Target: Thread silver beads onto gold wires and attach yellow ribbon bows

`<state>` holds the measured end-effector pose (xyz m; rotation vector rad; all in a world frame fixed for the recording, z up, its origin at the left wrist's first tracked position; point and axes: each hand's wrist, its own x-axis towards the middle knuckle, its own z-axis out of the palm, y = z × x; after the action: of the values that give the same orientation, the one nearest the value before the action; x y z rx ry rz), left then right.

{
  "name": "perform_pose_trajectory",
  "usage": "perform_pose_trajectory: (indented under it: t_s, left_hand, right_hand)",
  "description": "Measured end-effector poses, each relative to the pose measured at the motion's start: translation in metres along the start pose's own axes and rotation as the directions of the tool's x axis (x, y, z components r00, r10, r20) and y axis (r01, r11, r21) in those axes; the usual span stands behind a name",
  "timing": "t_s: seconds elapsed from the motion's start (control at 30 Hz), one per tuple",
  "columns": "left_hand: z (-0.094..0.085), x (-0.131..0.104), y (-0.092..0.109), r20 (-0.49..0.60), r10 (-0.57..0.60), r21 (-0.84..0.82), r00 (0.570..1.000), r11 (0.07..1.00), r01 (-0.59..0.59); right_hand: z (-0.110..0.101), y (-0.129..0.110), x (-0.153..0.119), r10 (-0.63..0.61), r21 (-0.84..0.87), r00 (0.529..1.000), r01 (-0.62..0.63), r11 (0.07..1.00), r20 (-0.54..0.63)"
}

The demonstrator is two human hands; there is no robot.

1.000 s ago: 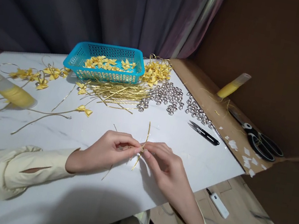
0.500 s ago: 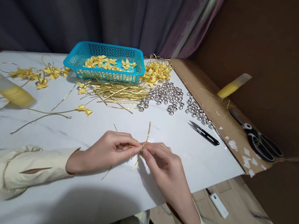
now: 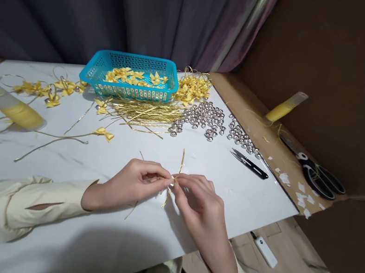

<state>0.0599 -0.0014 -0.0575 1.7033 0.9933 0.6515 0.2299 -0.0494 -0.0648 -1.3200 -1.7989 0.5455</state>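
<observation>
While loose parts abound, the gold cord (image 3: 182,160) in hand looks unfinished

Although one piece is plainly under way, it seems to be only partly made. The gold cord sits over the middle of the near part of the table (image 3: 208,153), short of the near edge, its two ends sticking out past the fingers toward the far and near edges. The left hand (image 3: 132,182) has thumb and index finger pinched together on it. The right hand (image 3: 201,203) meets it there with its fingertips at the same spot; whether they grip it or merely touch it is not clear. A tiny pale bit shows at the meeting point, too small to name. No closed loop is visible on this piece, so I judge that joining or shaping is left.

What looks done lies farther off: a heap of looped bows (image 3: 194,87) at the far right corner, and more bow loops (image 3: 35,88) toward the left edge, some showing a silver bead. One single bow (image 3: 104,134) on a long cord lies nearer, between these and the hands.

Plenty appears left to use. The blue basket (image 3: 128,59) by the far edge holds loose yellow bows (image 3: 123,74); a bundle of cords (image 3: 147,114) lies just in front of it, with silver beads (image 3: 205,114) beside, spreading to the right edge. Small snips (image 3: 251,165) rest near that edge, untouched.
</observation>
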Motion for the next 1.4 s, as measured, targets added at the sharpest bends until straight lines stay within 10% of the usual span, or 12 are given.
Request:
perform_pose_trajectory:
  t_s: [0.5,1.4]
  left_hand:
    - [-0.0004,-0.0016,0.0010,0.103,-0.008,-0.087,0.995,0.996,0.017]
    - [0.0006,-0.0003,0.0041,0.149,-0.094,-0.117,0.984,0.987,0.112]
  right_hand:
    - [0.0039,-0.0023,0.0024,0.182,0.235,0.983,-0.171,0.957,-0.025]
    - [0.0032,-0.0030,0.0026,0.237,0.177,0.970,-0.225,0.958,-0.049]
